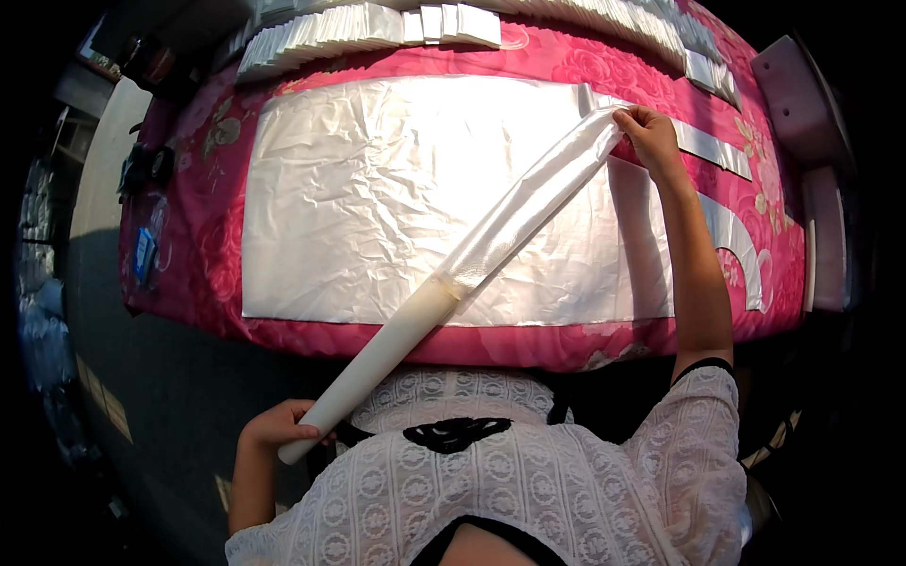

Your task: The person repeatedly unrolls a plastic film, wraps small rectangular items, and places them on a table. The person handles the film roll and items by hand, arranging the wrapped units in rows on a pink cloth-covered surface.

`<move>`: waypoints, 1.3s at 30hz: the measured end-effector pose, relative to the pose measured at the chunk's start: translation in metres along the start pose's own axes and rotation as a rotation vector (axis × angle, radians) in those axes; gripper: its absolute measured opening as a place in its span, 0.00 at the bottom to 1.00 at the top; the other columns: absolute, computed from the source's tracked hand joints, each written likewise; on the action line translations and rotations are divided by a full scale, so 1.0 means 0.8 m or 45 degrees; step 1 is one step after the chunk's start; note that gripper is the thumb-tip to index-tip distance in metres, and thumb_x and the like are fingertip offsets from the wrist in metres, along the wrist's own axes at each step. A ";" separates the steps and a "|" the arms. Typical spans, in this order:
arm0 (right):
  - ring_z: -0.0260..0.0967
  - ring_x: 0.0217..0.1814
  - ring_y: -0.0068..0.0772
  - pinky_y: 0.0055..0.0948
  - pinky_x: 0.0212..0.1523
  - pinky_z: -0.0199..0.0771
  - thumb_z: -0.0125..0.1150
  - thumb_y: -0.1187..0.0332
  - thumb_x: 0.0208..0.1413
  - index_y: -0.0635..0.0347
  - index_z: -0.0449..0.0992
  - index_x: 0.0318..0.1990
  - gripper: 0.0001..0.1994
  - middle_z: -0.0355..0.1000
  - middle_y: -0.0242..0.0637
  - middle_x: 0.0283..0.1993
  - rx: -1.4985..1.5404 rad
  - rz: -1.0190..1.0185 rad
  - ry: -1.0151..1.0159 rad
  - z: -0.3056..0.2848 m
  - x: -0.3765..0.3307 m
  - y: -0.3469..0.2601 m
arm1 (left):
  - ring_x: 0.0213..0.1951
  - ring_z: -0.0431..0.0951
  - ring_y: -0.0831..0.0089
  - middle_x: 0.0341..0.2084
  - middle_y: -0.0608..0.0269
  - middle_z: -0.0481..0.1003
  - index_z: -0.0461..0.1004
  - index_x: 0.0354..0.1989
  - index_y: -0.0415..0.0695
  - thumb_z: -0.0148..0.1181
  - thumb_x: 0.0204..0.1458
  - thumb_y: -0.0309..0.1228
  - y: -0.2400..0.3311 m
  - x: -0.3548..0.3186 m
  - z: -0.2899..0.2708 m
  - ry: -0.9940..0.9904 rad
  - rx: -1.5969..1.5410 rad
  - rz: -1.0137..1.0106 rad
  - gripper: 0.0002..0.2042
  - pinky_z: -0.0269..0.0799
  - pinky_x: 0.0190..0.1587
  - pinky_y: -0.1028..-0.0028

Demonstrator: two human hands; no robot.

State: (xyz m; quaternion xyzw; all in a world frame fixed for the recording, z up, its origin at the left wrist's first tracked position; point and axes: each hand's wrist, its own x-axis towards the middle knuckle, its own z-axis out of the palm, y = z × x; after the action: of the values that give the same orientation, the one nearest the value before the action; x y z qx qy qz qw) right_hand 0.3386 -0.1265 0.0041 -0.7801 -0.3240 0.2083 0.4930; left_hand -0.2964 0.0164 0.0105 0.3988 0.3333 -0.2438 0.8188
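Observation:
A long white tube (377, 357) slants up from my waist over the table's near edge. Around its lower end the fingers of my left hand (276, 426) are wrapped. From the tube's far end a clear, shiny plastic sleeve (533, 208) runs on to the upper right, drawn out straight. My right hand (649, 135) pinches the sleeve's far end between thumb and fingers. Beneath it lies a wide, crinkled silvery-white sheet (330, 189), spread flat. Whether the tube reaches further inside the sleeve, I cannot tell.
A pink rose-patterned cloth (203, 222) covers the table. Rows of folded white packets (326, 42) line the far side. White strips (713, 151) and a curved white piece (741, 250) lie at right. Pale foam blocks (802, 104) stand beyond; a small blue packet (143, 255) lies at left.

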 end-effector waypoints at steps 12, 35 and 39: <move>0.62 0.25 0.15 0.19 0.27 0.63 0.59 0.67 0.52 0.65 0.76 0.32 0.09 0.70 0.27 0.24 -0.017 -0.016 -0.196 0.084 -0.024 -0.062 | 0.40 0.75 0.68 0.37 0.56 0.75 0.70 0.47 0.38 0.70 0.32 0.28 0.207 0.055 0.069 0.353 1.519 0.503 0.27 0.68 0.45 0.72; 0.66 0.50 0.39 0.31 0.49 0.67 0.54 0.63 0.55 0.58 0.67 0.54 0.20 0.66 0.44 0.51 -0.421 -0.333 -0.542 0.143 -0.150 -0.169 | 0.63 0.52 0.58 0.60 0.48 0.55 0.57 0.58 0.35 0.44 0.46 0.60 0.132 0.172 0.130 0.237 2.414 1.257 0.41 0.46 0.62 0.59; 0.66 0.44 0.41 0.37 0.45 0.66 0.58 0.71 0.46 0.56 0.67 0.54 0.23 0.68 0.40 0.44 -0.792 -0.744 -0.372 0.163 -0.223 -0.128 | 0.65 0.49 0.60 0.62 0.49 0.52 0.55 0.59 0.35 0.46 0.46 0.59 0.128 0.172 0.138 0.280 2.432 1.207 0.41 0.43 0.64 0.60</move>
State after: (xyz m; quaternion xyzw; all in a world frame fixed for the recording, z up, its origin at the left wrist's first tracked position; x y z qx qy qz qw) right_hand 0.0979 -0.1396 0.0415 -0.7293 -0.6442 0.0610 0.2223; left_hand -0.0991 -0.0342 0.0097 0.9828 -0.1125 -0.0236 0.1445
